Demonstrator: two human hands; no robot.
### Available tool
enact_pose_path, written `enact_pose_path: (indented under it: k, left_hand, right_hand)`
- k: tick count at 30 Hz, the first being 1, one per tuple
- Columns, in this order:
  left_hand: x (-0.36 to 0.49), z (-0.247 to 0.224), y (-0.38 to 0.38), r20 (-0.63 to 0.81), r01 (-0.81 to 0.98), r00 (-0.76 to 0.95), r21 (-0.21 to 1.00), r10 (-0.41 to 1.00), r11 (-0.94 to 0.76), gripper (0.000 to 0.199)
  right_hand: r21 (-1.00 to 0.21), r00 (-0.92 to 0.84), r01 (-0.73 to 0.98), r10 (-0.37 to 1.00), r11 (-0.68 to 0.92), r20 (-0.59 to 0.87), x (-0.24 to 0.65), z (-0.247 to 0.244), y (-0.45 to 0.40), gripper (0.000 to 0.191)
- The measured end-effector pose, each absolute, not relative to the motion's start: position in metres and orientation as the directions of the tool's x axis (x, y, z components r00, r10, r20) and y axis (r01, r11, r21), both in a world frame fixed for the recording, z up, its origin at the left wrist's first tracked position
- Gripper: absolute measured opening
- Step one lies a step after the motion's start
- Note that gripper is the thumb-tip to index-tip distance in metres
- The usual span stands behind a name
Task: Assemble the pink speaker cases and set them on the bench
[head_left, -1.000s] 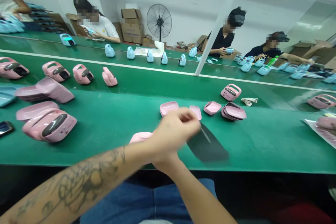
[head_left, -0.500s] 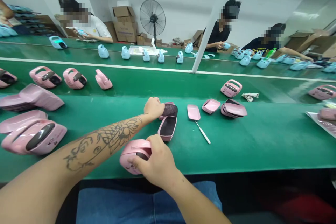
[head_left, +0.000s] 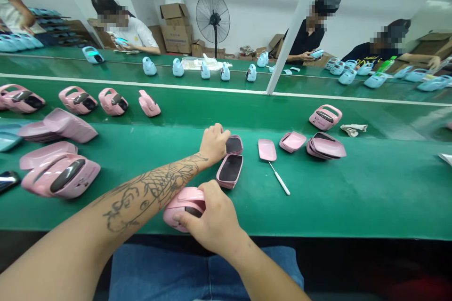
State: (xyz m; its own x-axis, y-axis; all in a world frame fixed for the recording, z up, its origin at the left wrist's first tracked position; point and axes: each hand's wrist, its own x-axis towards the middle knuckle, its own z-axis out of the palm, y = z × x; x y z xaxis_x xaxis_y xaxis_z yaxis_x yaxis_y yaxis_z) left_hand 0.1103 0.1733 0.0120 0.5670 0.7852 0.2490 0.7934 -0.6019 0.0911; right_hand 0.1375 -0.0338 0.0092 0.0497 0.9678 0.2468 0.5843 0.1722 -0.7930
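Note:
My right hand point(head_left: 215, 214) grips a pink handled device point(head_left: 183, 208) with a dark window, thumb on its front, at the near edge of the bench. My left arm stretches across it, and my left hand point(head_left: 214, 143) has curled fingers at the left side of a far stack of pink covers point(head_left: 234, 145) with dark insides. What those fingers pinch, if anything, is hidden. Just nearer lies a second stack of dark-lined pink covers point(head_left: 229, 170). Right of these lie a single pink cover point(head_left: 267, 149) and a white-handled screwdriver point(head_left: 281, 181).
Pink devices point(head_left: 76, 100) line the back left; one more pink device point(head_left: 325, 117) is at right. Further cover stacks point(head_left: 325, 145) lie right, and a pink device point(head_left: 65, 176) with covers left. Behind a white rail point(head_left: 212, 88), several co-workers handle blue devices point(head_left: 225, 72). A slanted white post point(head_left: 296, 28) rises there.
The dark, tilted piece by my left hand now shows as a flat-lying dark-lined cover. My left fingers have drawn in at the stack's side. My right hand still holds the pink device. The view has shifted left.

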Motion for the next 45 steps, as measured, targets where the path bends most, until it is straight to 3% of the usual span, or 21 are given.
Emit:
enact_pose_path:
  k: [3, 6, 13, 19, 22, 24, 26, 29, 34, 41, 45]
  left_hand:
    - [0.107, 0.016, 0.178, 0.209, 0.604, 0.778, 0.010, 0.592, -0.797, 0.021]
    - [0.103, 0.017, 0.179, 0.189, 0.492, 0.857, -0.029, 0.479, -0.870, 0.020]
    - [0.096, 0.018, 0.173, 0.210, 0.447, 0.867, 0.070, 0.451, -0.892, 0.034]
    - [0.036, 0.051, 0.150, 0.264, 0.493, 0.763, 0.353, 0.590, -0.795, 0.043]
    - [-0.021, 0.045, 0.096, 0.225, 0.453, 0.703, 0.590, 0.674, -0.669, 0.051]
    - [-0.050, 0.029, 0.051, 0.158, 0.241, 0.638, 0.889, 0.754, -0.391, 0.070]
    - [-0.064, 0.007, 0.009, 0.026, 0.147, 0.597, 0.979, 0.802, -0.141, 0.090]
    - [-0.059, -0.026, -0.032, -0.024, 0.051, 0.562, 0.999, 0.827, -0.005, 0.100]
    - [-0.039, -0.053, -0.048, 0.151, -0.081, 0.472, 0.988, 0.869, -0.128, 0.095]
    - [-0.042, -0.048, -0.045, 0.073, -0.184, 0.432, 0.983, 0.899, 0.009, 0.093]
    - [-0.048, -0.041, -0.037, 0.069, -0.200, 0.522, 0.979, 0.850, 0.043, 0.092]
  right_hand:
    - [-0.793, 0.047, 0.585, 0.969, 0.170, 0.243, 0.139, 0.009, -0.035, 0.050]
    - [-0.800, 0.034, 0.572, 0.969, 0.182, 0.245, 0.140, 0.008, -0.037, 0.050]
    - [-0.824, 0.055, 0.556, 0.985, 0.104, 0.161, 0.143, 0.010, -0.038, 0.047]
    - [-0.891, 0.128, 0.440, 0.990, -0.115, -0.065, 0.149, 0.015, -0.045, 0.039]
    - [-0.916, 0.149, 0.352, 0.977, -0.195, -0.151, 0.156, 0.013, -0.054, 0.040]
    - [-0.923, 0.138, 0.313, 0.972, -0.224, -0.189, 0.162, 0.013, -0.061, 0.044]
    - [-0.919, 0.125, 0.300, 0.965, -0.257, -0.229, 0.168, 0.016, -0.068, 0.047]
    - [-0.896, 0.086, 0.343, 0.959, -0.282, -0.269, 0.174, 0.027, -0.074, 0.047]
    - [-0.808, -0.033, 0.518, 0.937, -0.281, -0.347, 0.176, 0.047, -0.068, 0.046]
    - [-0.685, -0.056, 0.688, 0.923, -0.241, -0.381, 0.175, 0.058, -0.058, 0.052]
    - [-0.656, -0.038, 0.723, 0.936, -0.215, -0.349, 0.180, 0.057, -0.061, 0.047]
